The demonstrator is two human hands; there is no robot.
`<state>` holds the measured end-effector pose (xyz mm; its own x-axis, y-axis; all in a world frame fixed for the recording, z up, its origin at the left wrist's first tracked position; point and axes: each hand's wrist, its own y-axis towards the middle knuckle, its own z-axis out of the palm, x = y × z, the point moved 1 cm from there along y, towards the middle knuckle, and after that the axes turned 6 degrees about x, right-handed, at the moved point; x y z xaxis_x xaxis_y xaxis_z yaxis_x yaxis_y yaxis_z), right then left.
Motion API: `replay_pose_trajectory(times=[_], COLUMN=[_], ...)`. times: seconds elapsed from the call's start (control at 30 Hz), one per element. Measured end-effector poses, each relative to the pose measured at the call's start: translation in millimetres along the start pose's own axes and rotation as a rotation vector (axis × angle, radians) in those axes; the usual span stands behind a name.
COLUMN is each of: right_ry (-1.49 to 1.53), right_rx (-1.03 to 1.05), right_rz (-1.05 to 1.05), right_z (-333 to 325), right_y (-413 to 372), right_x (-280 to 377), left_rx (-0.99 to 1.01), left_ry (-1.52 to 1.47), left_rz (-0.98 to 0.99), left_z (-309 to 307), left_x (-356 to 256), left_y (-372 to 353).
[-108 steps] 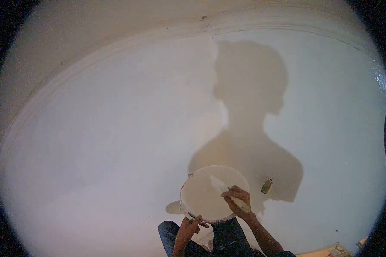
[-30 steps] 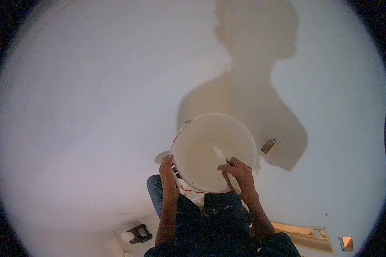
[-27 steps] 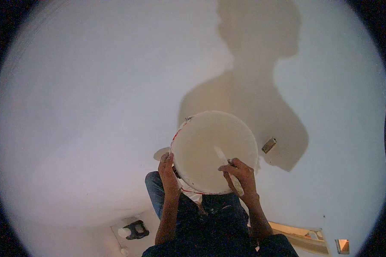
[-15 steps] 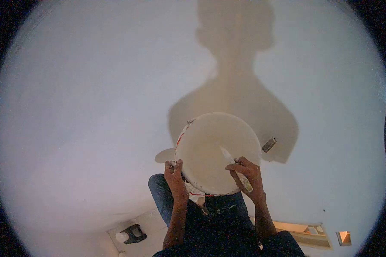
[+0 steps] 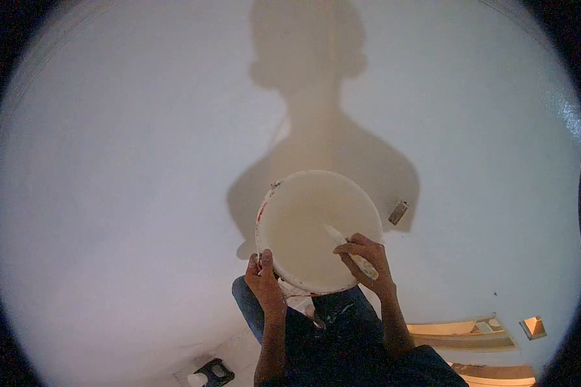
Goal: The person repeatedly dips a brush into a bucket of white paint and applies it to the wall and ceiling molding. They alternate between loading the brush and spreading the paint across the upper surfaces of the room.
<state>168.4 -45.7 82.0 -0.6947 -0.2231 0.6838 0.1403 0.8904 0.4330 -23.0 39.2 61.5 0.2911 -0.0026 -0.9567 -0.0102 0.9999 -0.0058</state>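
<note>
A round white bucket [image 5: 261, 216] with red marks on its side is in front of my body, and its inside is pale cream. My left hand [image 5: 265, 287] is closed on the near left of its rim, thumb uppermost. In my right hand [image 5: 370, 261], over the right side of the bucket, is a paintbrush [image 5: 366, 266]. Its whitened end points up and left over the bucket's inside, and its handle is speckled. The fingers of this hand are wrapped round it.
A pale wall [image 5: 142, 161] carries my shadow. A small rectangular wall box [image 5: 398, 213] sits right of the bucket. Low right are a lit, shelf-like opening [image 5: 461, 332] and a small square opening [image 5: 532, 327]. A black stool-like object [image 5: 214, 373] stands at lower left.
The view has shifted, and the bucket and both hands show slightly differently in it. My shadow appears farther left on the wall. Both hands keep their holds.
</note>
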Motion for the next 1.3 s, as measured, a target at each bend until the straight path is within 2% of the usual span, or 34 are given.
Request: replay_pose_trajectory(times=[0.3,0.4,0.5,0.57,0.6,0.7,0.83,0.9,0.97,1.1,1.17,1.3], right_ry=[-0.071,-0.047,-0.071,-0.068,-0.077,-0.047,-0.056,0.053,0.065,0.054,0.070,0.090], right_rx=[0.044,0.089,0.091,0.128,0.155,0.225,0.260,0.158,0.143,0.108,0.100,0.092], right_rz=[-0.028,0.028,-0.014,-0.002,0.014,0.048,0.029,-0.013,-0.011,0.023,0.044,0.072], right_z=[34.0,36.9,35.6,39.6,38.6,31.4,28.7,23.2,22.7,23.2,23.8,26.1], right_y=[15.2,19.3,9.4,12.9,13.7,16.1,13.0,13.9,12.6,11.0,7.0,3.2], right_x=[-58.2,-71.4,-87.7,-93.3,-93.9,-92.9,-93.8,-86.7,-83.4,-75.0,-70.7,-64.1], left_rx=[-0.135,-0.170,-0.205,-0.265,-0.283,-0.234,-0.246,-0.244,-0.195,-0.243,-0.242,-0.174], left_ry=[-0.072,-0.054,-0.038,0.049,0.055,0.046,0.203,0.239,0.218,0.110,0.221,0.189], left_rz=[0.017,-0.055,-0.117,0.015,0.007,-0.053,0.016,0.037,-0.019,0.003,0.141,0.170], left_z=[8.6,15.6,19.6,23.0,24.0,32.0,32.3,28.2,26.5,29.1,25.0,19.3], left_x=[45.7,59.2,71.2,77.0,76.1,70.5,73.6,73.8,69.2,56.1,57.5,44.2], left_y=[28.4,34.8,18.6,21.7,21.4,19.2,13.6,10.3,8.9,4.8,9.7,-0.1])
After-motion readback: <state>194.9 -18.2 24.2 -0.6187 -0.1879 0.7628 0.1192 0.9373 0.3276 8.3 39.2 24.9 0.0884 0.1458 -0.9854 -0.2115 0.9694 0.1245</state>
